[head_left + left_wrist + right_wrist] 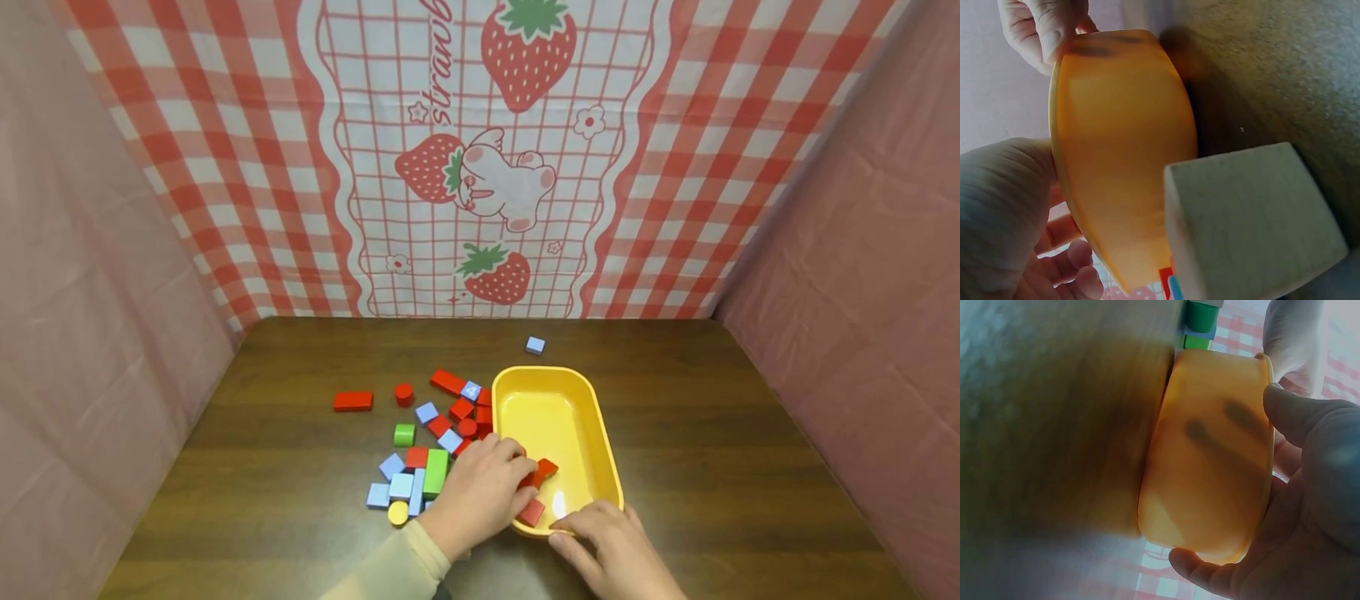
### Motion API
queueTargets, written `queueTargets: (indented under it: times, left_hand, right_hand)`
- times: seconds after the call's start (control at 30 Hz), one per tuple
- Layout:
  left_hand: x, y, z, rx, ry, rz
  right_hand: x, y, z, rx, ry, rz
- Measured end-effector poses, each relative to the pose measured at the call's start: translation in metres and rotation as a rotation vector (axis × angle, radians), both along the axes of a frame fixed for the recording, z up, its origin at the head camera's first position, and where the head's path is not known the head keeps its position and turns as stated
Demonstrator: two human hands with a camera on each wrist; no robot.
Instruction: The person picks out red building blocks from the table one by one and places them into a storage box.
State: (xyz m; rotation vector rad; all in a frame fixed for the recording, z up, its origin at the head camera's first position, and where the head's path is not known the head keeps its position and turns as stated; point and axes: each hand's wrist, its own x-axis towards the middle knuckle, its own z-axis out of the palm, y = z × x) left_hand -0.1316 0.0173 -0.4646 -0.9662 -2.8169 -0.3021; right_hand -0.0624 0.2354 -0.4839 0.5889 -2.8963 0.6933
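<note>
A yellow plastic tub (608,467) stands on the table with several red blocks (532,512) in its near left part. My left hand (480,492) reaches over the tub's left rim, its fingers curled. Thumb and forefinger close round a red block (528,478) inside; the tub wall hides that grip in the left wrist view. At the near right corner my right hand (611,546) grips the tub's rim, thumb outside and fingers over the edge. In the right wrist view the tub's wall (1210,487) fills the space beside the right hand's fingers.
Left of the tub lie several loose red, blue and green blocks, among them a green block (436,473) and a yellow round one (398,512). A red bar (353,402) lies farther left. Behind the tub sits a small blue block (535,345), before the checked cloth (255,167).
</note>
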Motion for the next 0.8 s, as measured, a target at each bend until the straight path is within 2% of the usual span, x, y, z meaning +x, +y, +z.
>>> queueTargets:
  times: [0.17, 0.3, 0.5, 0.6, 0.7, 0.8]
  left_hand:
    - [0.001, -0.002, 0.000, 0.041, 0.010, -0.008]
    - [-0.005, -0.013, 0.005, 0.092, 0.023, -0.004]
    - [-0.025, -0.046, 0.017, 0.148, 0.033, 0.100]
    - [-0.030, -0.056, 0.017, 0.118, -0.024, 0.105]
    - [-0.031, -0.058, 0.012, 0.055, -0.087, 0.087]
    - [-0.031, -0.056, 0.006, -0.020, -0.089, 0.086]
  right_hand:
    - [0.000, 0.001, 0.000, 0.001, 0.024, 0.006]
    - [0.000, 0.001, -0.003, -0.012, 0.077, 0.021]
    - [-0.001, -0.001, -0.003, -0.011, 0.083, 0.022]
    - [-0.001, -0.001, -0.001, -0.005, 0.042, 0.004]
    - [0.000, 0.000, 0.001, 0.000, 0.002, -0.007]
    - [0.000, -0.001, 0.001, 0.002, -0.015, -0.009]
